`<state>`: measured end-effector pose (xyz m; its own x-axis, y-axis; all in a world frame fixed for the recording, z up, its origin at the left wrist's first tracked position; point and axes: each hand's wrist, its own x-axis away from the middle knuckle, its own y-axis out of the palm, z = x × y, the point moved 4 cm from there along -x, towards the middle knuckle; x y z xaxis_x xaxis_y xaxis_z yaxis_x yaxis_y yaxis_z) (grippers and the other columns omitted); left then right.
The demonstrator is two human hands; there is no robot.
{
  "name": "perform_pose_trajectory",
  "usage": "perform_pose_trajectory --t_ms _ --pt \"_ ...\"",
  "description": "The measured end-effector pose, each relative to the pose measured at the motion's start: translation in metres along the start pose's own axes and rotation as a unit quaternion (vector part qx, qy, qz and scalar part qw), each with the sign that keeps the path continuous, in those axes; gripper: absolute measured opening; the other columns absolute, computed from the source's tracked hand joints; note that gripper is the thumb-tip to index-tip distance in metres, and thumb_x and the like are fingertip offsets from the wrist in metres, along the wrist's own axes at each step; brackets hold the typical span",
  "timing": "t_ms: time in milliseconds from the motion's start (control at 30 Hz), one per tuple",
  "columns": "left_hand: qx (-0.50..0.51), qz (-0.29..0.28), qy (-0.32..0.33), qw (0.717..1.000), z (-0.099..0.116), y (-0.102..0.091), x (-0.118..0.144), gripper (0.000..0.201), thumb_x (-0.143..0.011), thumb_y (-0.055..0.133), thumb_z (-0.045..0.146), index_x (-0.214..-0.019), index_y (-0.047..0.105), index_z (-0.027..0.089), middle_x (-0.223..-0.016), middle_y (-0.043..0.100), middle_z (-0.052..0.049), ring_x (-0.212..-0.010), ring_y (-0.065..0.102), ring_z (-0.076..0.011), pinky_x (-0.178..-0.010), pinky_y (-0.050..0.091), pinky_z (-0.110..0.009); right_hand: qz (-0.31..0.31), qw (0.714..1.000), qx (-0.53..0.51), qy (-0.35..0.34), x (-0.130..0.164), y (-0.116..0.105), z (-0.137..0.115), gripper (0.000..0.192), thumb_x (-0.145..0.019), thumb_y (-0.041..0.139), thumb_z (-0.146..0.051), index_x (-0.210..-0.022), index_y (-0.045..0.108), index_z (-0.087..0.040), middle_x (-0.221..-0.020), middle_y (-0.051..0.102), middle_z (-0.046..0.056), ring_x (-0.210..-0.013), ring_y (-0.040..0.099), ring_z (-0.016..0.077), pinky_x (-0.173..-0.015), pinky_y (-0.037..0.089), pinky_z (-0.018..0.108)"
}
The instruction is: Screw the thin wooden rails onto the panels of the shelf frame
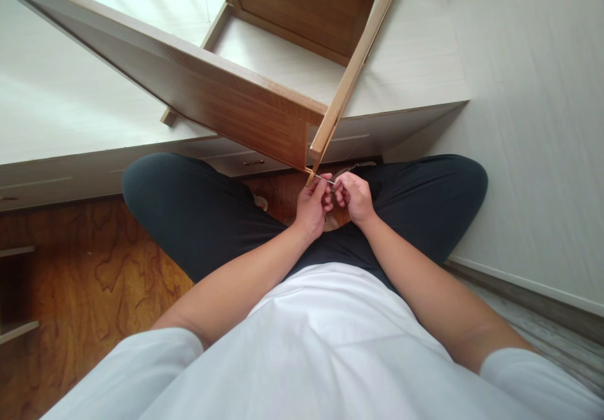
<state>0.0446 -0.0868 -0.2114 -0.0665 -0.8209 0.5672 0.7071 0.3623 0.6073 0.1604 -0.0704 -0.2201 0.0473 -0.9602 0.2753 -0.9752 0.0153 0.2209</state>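
The left hand (312,206) is curled nearly closed, its fingertips pinching a thin silver metal pin (326,180) that runs toward 3 o'clock. The right hand (355,197) is curled the same way, pinching the pin's other end, knuckles almost touching the left's. The pin sits at the lower corner of a tilted brown wooden panel (226,109), where a slim light wooden strip (355,68) slants down from 1 o'clock. What kind of tool the pin is cannot be told; fingers cover most of it. Dark trousered knees (189,209) hide the floor beneath.
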Motion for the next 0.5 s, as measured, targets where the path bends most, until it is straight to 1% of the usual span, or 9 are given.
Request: perform_pose_trajectory --t_ms 167,300,500 --pt "0.009 -0.009 0.005 1.0 -0.0002 -0.0001 -0.0019 0.032 -0.074 0.086 0.037 -0.097 0.073 0.018 -0.07 0.053 0.005 -0.053 0.046 -0.0042 -0.043 0.03 -0.015 -0.001 0.998 0.05 -0.026 0.0041 0.0016 -0.0026 0.039 -0.089 0.068 -0.057 -0.077 0.063 -0.02 -0.051 0.053 -0.005 -0.042 0.041 0.0086 -0.042 0.033 0.021" --pt "0.014 -0.018 0.009 1.0 0.0002 0.0004 -0.0025 0.033 -0.074 0.087 0.038 -0.096 0.073 0.018 -0.07 0.053 0.005 -0.053 0.047 -0.0043 -0.042 0.032 -0.015 0.001 0.997 0.061 -0.041 0.0058 0.0025 -0.0037 0.039 -0.09 0.067 -0.057 -0.077 0.063 -0.02 -0.052 0.054 -0.005 -0.043 0.043 0.0088 -0.043 0.034 0.021" --pt "0.022 -0.026 0.003 0.999 0.0006 0.0017 -0.0025 0.033 -0.073 0.088 0.038 -0.095 0.072 0.018 -0.069 0.053 0.005 -0.053 0.047 -0.0042 -0.042 0.032 -0.015 0.006 0.997 0.066 -0.046 0.0069 0.003 -0.005 0.039 -0.09 0.066 -0.058 -0.079 0.063 -0.02 -0.053 0.055 -0.005 -0.043 0.044 0.009 -0.043 0.035 0.021"
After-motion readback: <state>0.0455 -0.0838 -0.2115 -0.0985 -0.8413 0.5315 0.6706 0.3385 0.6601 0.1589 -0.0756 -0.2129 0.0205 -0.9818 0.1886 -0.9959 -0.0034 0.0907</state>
